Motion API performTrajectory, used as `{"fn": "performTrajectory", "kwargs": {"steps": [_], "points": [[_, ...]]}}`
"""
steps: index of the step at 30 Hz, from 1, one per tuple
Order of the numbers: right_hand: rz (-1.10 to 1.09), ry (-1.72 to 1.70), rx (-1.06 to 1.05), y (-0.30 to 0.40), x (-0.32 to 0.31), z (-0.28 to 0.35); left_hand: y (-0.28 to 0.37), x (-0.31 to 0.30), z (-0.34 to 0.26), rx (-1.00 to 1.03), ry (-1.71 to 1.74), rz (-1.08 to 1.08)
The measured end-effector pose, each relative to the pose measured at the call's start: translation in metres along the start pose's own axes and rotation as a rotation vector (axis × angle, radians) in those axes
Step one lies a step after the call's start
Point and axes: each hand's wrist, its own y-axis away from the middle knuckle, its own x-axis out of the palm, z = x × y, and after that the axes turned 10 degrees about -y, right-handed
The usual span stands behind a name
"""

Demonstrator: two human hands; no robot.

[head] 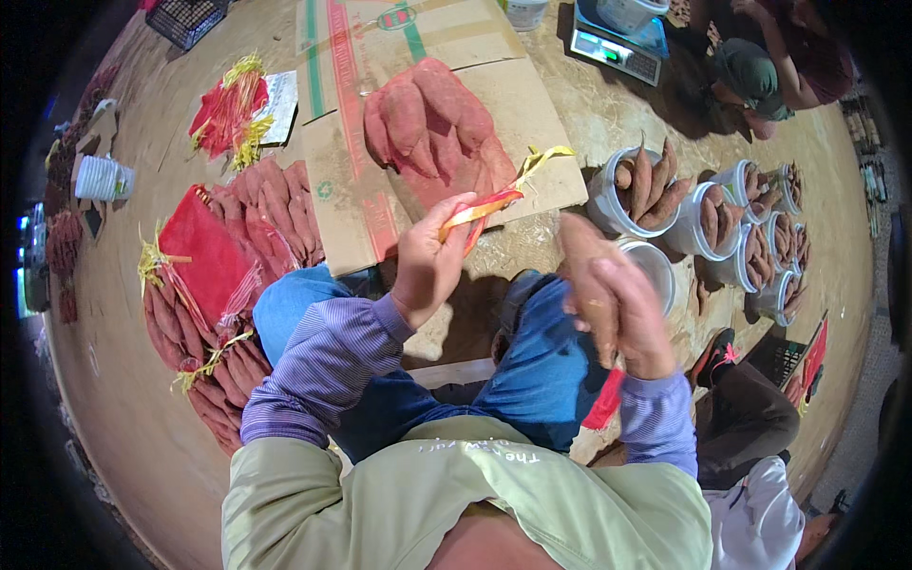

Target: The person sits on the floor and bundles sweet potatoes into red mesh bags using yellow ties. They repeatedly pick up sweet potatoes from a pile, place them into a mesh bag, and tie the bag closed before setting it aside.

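Note:
My left hand [431, 256] pinches the rim of a red mesh bag [491, 167], where a yellow drawstring hangs loose. Several sweet potatoes fill the far end of that bag, which lies on flattened cardboard [356, 171]. On the other side, my right hand [634, 313] grips sweet potato [590, 274], blurred by motion; whether it is one root or two I cannot tell. That hand is over my knee, close to a white bucket [652, 267] that shows no roots inside. Beyond it stands a white bucket [627, 206] heaped with sweet potatoes.
More filled buckets [702, 228] line the right. Filled mesh bags [263, 206] crowd my left knee, with an empty red bag [203, 242] on top. A digital scale [616, 46] sits at the back near another person [769, 71]. Someone's leg [748, 420] is at the right.

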Motion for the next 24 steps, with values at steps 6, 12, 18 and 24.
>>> {"fn": "performTrajectory", "kwargs": {"steps": [6, 12, 18, 24], "points": [[0.234, -0.185, 0.155, -0.069, 0.057, -0.050, 0.013, -0.016, -0.008, 0.053, -0.177, 0.031], [0.316, -0.035, 0.198, -0.076, 0.056, -0.056, 0.019, -0.026, -0.008, 0.037, -0.219, 0.007], [0.603, -0.364, 0.194, -0.103, 0.040, -0.084, 0.023, -0.022, -0.004, 0.127, -0.216, -0.028], [0.384, -0.314, 0.043, -0.155, 0.092, -0.101, 0.026, -0.022, -0.006, 0.065, -0.161, -0.015]]}}
